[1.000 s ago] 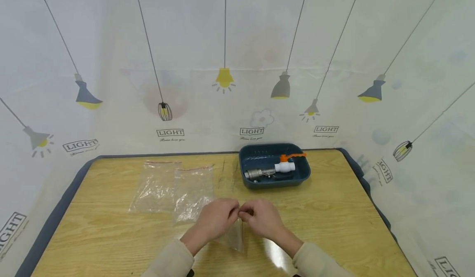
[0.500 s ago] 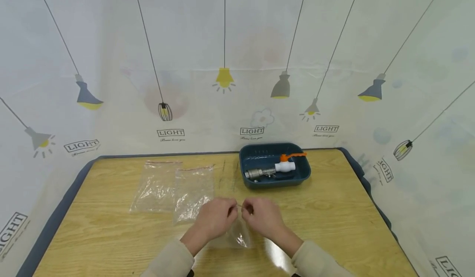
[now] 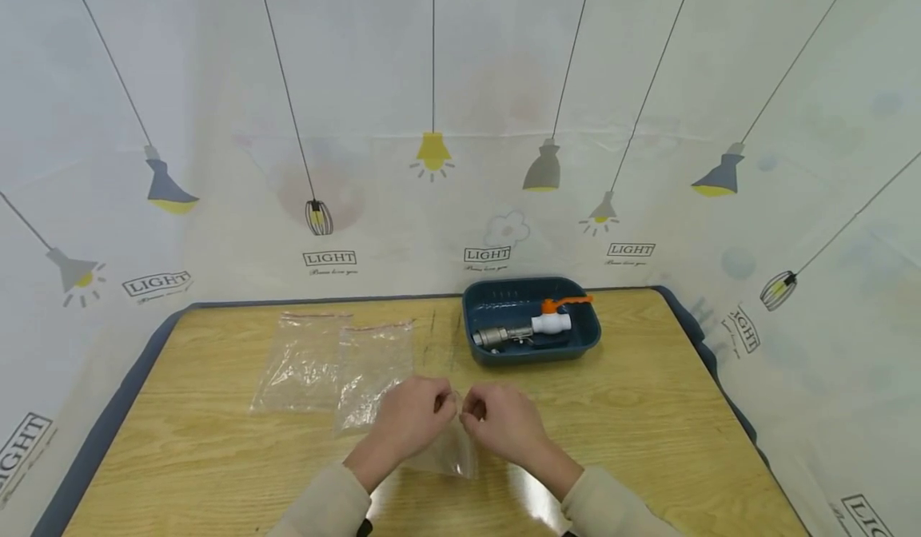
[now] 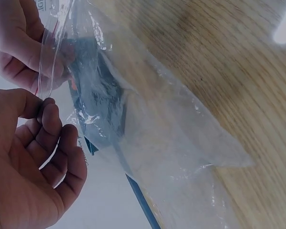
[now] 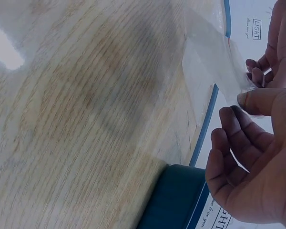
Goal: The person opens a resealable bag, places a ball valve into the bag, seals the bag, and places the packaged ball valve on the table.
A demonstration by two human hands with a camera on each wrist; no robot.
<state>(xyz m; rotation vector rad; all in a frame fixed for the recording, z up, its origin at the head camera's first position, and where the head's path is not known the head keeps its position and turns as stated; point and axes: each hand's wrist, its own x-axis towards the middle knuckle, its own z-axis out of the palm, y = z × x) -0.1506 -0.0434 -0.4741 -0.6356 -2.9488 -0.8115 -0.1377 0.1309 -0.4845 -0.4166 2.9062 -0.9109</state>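
A clear zip bag (image 3: 448, 455) hangs from both hands above the near middle of the table. My left hand (image 3: 412, 414) pinches its top edge between thumb and forefinger. On the other side of the same edge, my right hand (image 3: 508, 422) grips it with thumb and fingertips. In the left wrist view the zip bag (image 4: 167, 124) droops toward the wood, showing a red line along its top. Both hands nearly meet there, the left hand (image 4: 33, 157) nearer the camera. The right wrist view shows the right hand's (image 5: 252, 162) other fingers curved loosely.
Two more clear zip bags (image 3: 305, 361) (image 3: 374, 369) lie flat, left of centre on the wooden table (image 3: 647, 409). A dark blue tray (image 3: 532, 355) at the back holds a white valve (image 3: 552, 324) with an orange handle and metal fittings (image 3: 493, 336). A printed curtain surrounds the table.
The hands drew slightly apart at the bag's top edge, then came close together again. The bag's lower part swung and spread a little. The tray and the flat bags have stayed put.
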